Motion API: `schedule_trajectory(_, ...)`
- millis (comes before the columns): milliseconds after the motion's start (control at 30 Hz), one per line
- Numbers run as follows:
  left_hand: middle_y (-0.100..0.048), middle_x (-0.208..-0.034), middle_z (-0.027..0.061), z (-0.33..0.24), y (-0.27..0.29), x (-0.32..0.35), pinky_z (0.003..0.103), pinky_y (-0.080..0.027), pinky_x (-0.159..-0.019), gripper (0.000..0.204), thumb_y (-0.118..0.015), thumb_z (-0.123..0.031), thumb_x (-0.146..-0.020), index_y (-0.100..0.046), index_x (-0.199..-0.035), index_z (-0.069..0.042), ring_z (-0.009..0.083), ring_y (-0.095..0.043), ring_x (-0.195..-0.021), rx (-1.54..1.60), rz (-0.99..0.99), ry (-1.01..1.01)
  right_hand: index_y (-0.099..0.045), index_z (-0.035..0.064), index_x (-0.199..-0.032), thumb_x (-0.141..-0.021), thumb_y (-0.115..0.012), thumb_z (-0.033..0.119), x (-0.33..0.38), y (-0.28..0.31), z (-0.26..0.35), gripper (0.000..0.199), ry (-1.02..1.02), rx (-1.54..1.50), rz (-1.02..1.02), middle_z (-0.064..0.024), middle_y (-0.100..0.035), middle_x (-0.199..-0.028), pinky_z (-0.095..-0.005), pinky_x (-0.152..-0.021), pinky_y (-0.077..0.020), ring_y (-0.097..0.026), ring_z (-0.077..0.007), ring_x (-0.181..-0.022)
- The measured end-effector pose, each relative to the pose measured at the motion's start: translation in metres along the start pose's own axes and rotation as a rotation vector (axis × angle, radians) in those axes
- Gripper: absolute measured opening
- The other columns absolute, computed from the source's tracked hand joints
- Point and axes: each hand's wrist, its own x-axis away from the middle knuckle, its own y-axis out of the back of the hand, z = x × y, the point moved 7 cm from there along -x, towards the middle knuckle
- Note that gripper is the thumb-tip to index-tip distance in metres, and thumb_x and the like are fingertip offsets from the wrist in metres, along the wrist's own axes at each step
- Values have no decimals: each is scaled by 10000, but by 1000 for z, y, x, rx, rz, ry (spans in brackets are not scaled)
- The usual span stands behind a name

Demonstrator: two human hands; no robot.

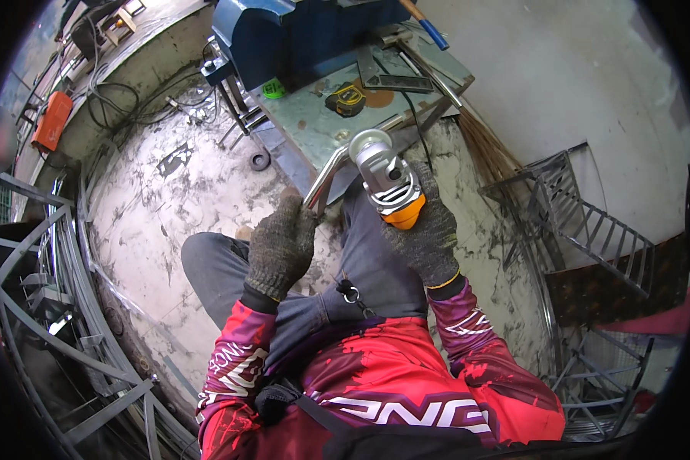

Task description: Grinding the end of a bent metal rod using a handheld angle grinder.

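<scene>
**Grinder and bent tube at the workshop desk**

Stained concrete floor (169, 199) spreads below a metal desk (314, 123) carrying a blue vise (284, 34) and a yellow tape measure (349, 98). Gloved, the right hand (425, 230) grips an angle grinder (387, 180), its disc end pointing toward the desk edge. Just left of it, the left hand (282, 245) closes around the lower end of a bent shiny tube (333, 165). Its far end is lost behind the grinder head, and the disc itself is hard to make out.
</scene>
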Motion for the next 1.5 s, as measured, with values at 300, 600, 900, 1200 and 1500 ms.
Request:
schedule_trajectory(300, -692, -862, 246, -9, 2, 2, 546, -512, -692, 198, -663, -213, -978, -645, -1073, -41, 469, -679, -824, -82, -46, -32, -363, 52, -1577, -784, -850, 267, -1, -4, -6, 955, -16, -106, 56, -193, -626, -1395, -424, -1011, -536, -652, -356, -1242)
schedule_trajectory(600, -685, -829, 235, -14, 2, 3, 544, -511, -661, 203, -675, -221, -970, -647, -1082, -53, 460, -680, -789, -53, -57, -75, -376, 91, -1574, -788, -850, 304, 1, -1, 16, 942, -95, -116, 155, -202, -632, -1393, -421, -992, -542, -657, -366, -1235)
schedule_trajectory(900, -668, -804, 224, -12, 8, 4, 547, -505, -647, 176, -676, -215, -968, -641, -1063, -70, 451, -677, -767, -86, -112, -80, -402, 70, -1554, -795, -844, 266, -5, 3, 3, 900, -129, -147, 137, -175, -654, -1374, -409, -981, -546, -678, -341, -1208)
schedule_trajectory(1200, -662, -812, 226, -11, 9, 9, 542, -500, -639, 152, -670, -203, -970, -627, -1036, -73, 452, -670, -764, -109, -123, -81, -407, 67, -1547, -814, -823, 282, -9, 6, 1, 870, -116, -67, 76, -161, -632, -1406, -404, -988, -540, -667, -347, -1196)
schedule_trajectory(1500, -647, -772, 220, -12, 4, 9, 545, -495, -628, 141, -668, -198, -966, -629, -1017, -74, 454, -663, -729, -68, -126, -110, -379, 53, -1571, -790, -851, 319, 5, -5, 10, 950, -62, -45, 174, -188, -635, -1403, -411, -1001, -540, -660, -345, -1228)
